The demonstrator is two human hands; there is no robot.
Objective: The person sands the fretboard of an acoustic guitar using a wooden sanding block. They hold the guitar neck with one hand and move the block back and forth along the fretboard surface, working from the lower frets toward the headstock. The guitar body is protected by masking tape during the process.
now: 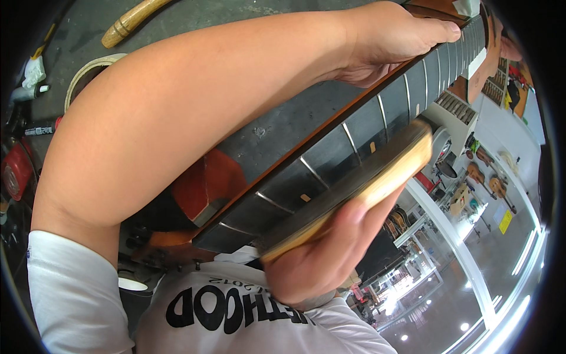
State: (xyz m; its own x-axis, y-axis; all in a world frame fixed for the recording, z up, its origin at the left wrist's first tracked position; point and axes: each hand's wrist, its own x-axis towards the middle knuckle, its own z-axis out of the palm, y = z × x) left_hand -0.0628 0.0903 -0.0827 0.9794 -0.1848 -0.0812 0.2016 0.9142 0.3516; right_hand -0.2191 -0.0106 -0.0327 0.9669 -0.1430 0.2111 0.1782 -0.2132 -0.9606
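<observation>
A guitar neck (268, 183) with a dark fretboard (368, 127) and silvery frets runs slantwise from lower left to upper right. My left hand (392, 35) is closed round its upper part, the thumb lying along the edge and the fingers curled beneath. In my right hand (321, 253) is a pale wooden block (398, 171) with a dark long face. The fingers wrap its near side, slightly blurred. That dark face is turned toward the fretboard and covers part of it; whether they touch I cannot tell.
Under the neck, a reddish-brown block (206, 189) stands on the dark bench (277, 127). At upper left lie a wooden handle (132, 23) and a tape roll (76, 82), partly behind my left arm. Instruments (498, 186) hang on the far right wall.
</observation>
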